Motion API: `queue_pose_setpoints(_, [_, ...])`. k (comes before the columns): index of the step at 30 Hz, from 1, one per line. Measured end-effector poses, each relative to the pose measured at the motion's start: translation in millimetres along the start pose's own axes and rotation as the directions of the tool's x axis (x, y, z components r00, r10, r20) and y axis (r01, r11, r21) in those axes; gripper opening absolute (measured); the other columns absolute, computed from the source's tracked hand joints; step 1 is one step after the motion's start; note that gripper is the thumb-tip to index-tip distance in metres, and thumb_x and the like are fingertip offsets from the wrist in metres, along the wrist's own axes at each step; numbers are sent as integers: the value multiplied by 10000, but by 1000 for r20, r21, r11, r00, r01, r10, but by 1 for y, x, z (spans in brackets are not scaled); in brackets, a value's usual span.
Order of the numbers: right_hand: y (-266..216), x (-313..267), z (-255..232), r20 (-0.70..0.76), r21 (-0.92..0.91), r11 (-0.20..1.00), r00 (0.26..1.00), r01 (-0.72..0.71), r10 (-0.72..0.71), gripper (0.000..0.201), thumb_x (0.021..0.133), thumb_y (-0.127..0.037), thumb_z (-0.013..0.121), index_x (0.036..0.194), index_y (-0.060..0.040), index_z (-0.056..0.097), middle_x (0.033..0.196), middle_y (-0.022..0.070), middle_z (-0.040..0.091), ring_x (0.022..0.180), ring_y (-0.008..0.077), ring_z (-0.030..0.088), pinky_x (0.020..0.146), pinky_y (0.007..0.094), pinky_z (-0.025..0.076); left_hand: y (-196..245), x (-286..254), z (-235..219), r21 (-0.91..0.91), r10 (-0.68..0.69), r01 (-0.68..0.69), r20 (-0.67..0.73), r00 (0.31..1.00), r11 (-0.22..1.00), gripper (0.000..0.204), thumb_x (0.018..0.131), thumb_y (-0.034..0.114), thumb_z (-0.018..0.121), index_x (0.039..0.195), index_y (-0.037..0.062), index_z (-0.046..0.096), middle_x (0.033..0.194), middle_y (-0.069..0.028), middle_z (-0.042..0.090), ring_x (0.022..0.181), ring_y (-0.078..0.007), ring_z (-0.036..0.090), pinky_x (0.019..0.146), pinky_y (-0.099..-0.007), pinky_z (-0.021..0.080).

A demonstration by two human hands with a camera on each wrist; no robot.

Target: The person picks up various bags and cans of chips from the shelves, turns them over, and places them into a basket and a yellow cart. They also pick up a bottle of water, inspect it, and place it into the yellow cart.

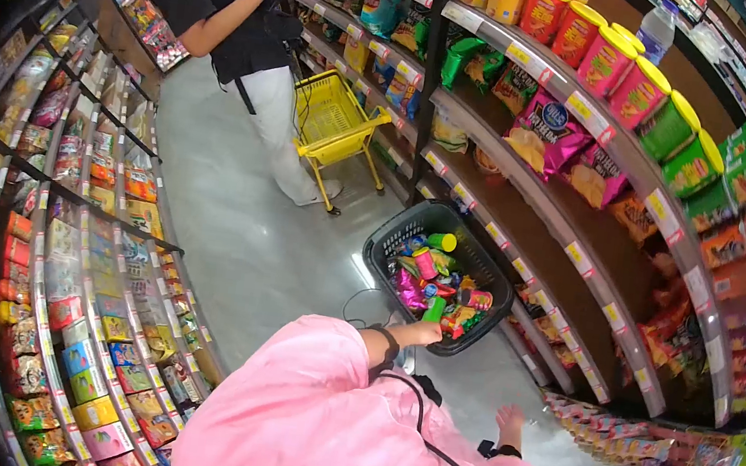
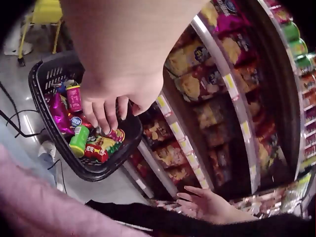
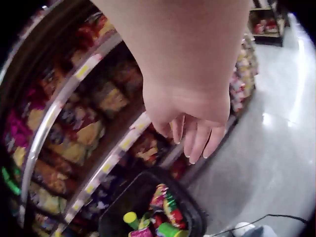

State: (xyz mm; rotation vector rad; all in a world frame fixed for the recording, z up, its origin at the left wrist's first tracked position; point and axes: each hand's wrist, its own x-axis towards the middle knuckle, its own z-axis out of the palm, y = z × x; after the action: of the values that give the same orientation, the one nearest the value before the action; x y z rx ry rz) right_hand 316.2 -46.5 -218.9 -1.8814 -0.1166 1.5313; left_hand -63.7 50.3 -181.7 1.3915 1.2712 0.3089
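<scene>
A black shopping basket (image 1: 378, 262) stands by the shelf, loaded with snack bags and canisters. My left hand (image 1: 421, 334) hangs over its near side, fingers pointing down and loosely bent, with nothing seen in them. In the left wrist view, a green canister (image 2: 79, 140) and a pink canister (image 2: 73, 98) lie beside these fingers. A shiny magenta bag (image 2: 59, 116) lies at the basket's left side. My right hand (image 1: 510, 422) hangs apart from the basket, near the lower shelves; its relaxed fingers (image 3: 197, 140) hold nothing in the right wrist view.
Shelves of chip bags (image 1: 553, 129) and canisters (image 1: 608, 62) curve along the right. Packaged snacks fill another rack (image 1: 91, 329) on the left. A person in black (image 1: 224, 5) stands up the aisle beside a yellow trolley (image 1: 332, 112). A cable (image 1: 436, 441) runs over the pink sleeve.
</scene>
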Motion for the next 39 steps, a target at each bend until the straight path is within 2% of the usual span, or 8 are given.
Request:
queue_pose_setpoints(4, [70, -16, -81, -178, 69, 976, 960, -206, 215, 436, 774, -302, 412, 1121, -45, 355, 1006, 115, 481, 867, 275, 490, 658, 359, 399, 7, -35, -14, -20, -210, 219, 203, 956, 976, 318, 665, 270, 510, 869, 30, 554, 707, -102, 558, 544, -170, 532, 481, -310, 429])
queue_pose_setpoints(7, [98, -53, -72, 21, 108, 987, 993, -117, 116, 450, 775, -305, 400, 1131, -36, 341, 1118, 173, 405, 1006, 316, 415, 832, 404, 344, -51, -16, -21, 6, -23, 26, -280, 960, 1000, 378, 650, 242, 513, 948, 9, 513, 853, -168, 548, 725, -287, 541, 651, -353, 435])
queue_pose_setpoints(10, [113, -89, -24, 92, 80, 991, 991, -105, 97, 401, 781, -262, 410, 1106, -34, 357, 1084, 171, 429, 966, 305, 441, 787, 389, 372, -58, -46, -35, 21, -64, 129, -780, 623, 991, 406, 645, 191, 505, 1001, -4, 480, 884, -204, 539, 863, -355, 499, 754, -379, 401])
queue_pose_setpoints(13, [131, -90, 19, 298, -250, 967, 954, 56, 21, 367, 781, -259, 409, 1074, -38, 395, 999, 158, 478, 884, 288, 483, 723, 378, 403, -71, -63, -64, 131, -292, 311, -150, 945, 941, 428, 693, 172, 494, 1083, 10, 432, 945, -200, 525, 844, -339, 518, 749, -393, 410])
queue_pose_setpoints(17, [138, -78, 65, 469, -434, 834, 876, 340, -113, 329, 782, -256, 408, 1032, -44, 445, 885, 140, 544, 775, 266, 539, 639, 365, 445, -22, -115, -74, -242, -256, 338, 314, 914, 909, 405, 784, 233, 459, 1126, 23, 410, 930, -125, 537, 796, -205, 546, 617, -332, 464])
queue_pose_setpoints(25, [114, -22, 175, 103, -285, 953, 992, 100, -73, 291, 751, -298, 433, 941, -83, 485, 832, 112, 558, 690, 254, 553, 580, 369, 444, -142, -122, -175, -320, 58, -5, 157, 986, 947, 486, 768, 332, 496, 1166, 80, 379, 1065, -100, 489, 804, -186, 536, 651, -299, 432])
queue_pose_setpoints(30, [89, -104, 284, 188, -119, 986, 978, 116, -92, 254, 726, -285, 481, 898, -99, 483, 796, 90, 556, 678, 235, 559, 555, 359, 438, -188, -220, -325, -727, -260, -30, -283, 923, 686, 606, 781, 499, 360, 1251, 153, 200, 1111, -62, 482, 1015, -233, 443, 866, -461, 258])
queue_pose_setpoints(39, [93, -129, 307, 191, -306, 946, 980, 105, -47, 261, 737, -271, 457, 920, -86, 485, 841, 106, 558, 661, 229, 557, 586, 362, 434, -292, -310, -394, -811, -594, 208, -201, 779, 547, 563, 774, 458, 388, 1235, 171, 236, 1123, -56, 473, 1070, -280, 381, 886, -530, 160])
